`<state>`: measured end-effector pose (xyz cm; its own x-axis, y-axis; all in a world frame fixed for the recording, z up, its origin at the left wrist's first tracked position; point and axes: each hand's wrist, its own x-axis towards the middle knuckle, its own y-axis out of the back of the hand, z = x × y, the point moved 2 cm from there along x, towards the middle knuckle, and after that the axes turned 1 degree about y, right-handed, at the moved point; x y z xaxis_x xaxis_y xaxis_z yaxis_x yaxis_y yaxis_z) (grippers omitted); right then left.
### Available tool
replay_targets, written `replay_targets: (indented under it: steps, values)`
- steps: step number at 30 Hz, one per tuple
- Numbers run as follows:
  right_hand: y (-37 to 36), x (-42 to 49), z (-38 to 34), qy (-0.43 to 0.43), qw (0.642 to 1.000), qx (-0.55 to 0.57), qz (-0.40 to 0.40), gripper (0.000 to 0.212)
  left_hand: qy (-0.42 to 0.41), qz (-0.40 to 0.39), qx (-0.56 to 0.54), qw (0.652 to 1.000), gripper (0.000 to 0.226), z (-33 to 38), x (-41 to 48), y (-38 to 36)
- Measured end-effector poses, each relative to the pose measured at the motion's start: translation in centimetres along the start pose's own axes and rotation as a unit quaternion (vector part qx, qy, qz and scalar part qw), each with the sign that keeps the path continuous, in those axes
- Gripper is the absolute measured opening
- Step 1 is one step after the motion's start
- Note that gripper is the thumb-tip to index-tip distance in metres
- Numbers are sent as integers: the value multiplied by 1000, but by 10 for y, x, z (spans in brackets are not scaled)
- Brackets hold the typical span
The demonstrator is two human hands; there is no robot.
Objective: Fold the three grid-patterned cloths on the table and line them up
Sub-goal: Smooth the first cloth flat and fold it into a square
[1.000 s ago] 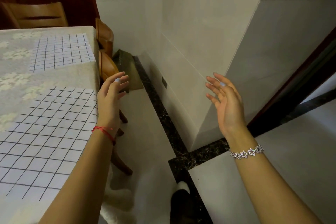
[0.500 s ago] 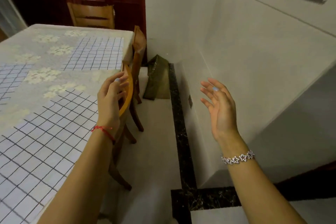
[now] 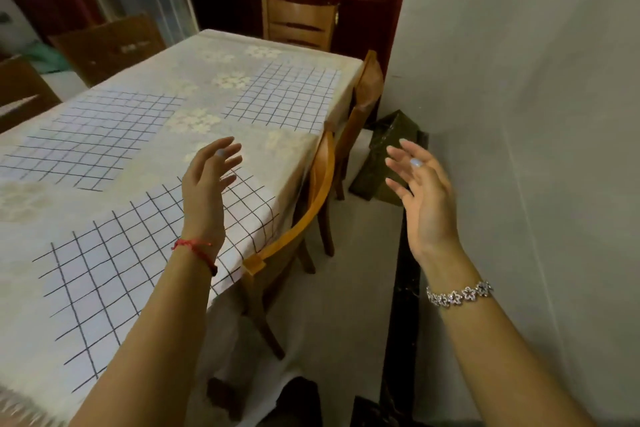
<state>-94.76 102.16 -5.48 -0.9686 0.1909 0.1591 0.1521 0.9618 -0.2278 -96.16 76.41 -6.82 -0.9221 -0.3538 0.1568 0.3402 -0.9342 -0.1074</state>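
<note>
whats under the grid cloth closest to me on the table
The nearest white grid-patterned cloth lies flat on a beige floral tablecloth, which shows around it. The tabletop beneath is covered, so unseen. The left hand hovers above it.

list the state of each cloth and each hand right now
near grid cloth: unfolded, flat, right edge hanging over the table edge
left grid cloth: unfolded, flat
far grid cloth: unfolded, flat
left hand: open, empty, above the near cloth
right hand: open, empty, off the table over the floor
</note>
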Motion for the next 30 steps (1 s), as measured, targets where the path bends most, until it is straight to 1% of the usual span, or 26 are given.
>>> replay_targets:
  steps: [6,11,14,18,24,30]
  values:
    - [-55,57,21,-17,997,3,-69,26,-7,68,1,998,31,-10,47,31]
    - [-98,94,42,-31,993,17,-116,26,-1,106,10,994,30,-20,81,56]
    - [-123,106,60,-55,987,21,-151,24,2,132,16,991,31,-26,91,74]
    - [-157,119,81,-74,978,14,-193,24,14,184,27,982,27,-35,96,104]
    - [-213,138,107,-101,953,-4,-285,23,34,274,40,960,26,-45,93,137]
    - [-266,156,138,-131,914,-25,-382,24,47,379,50,923,24,-50,90,154]
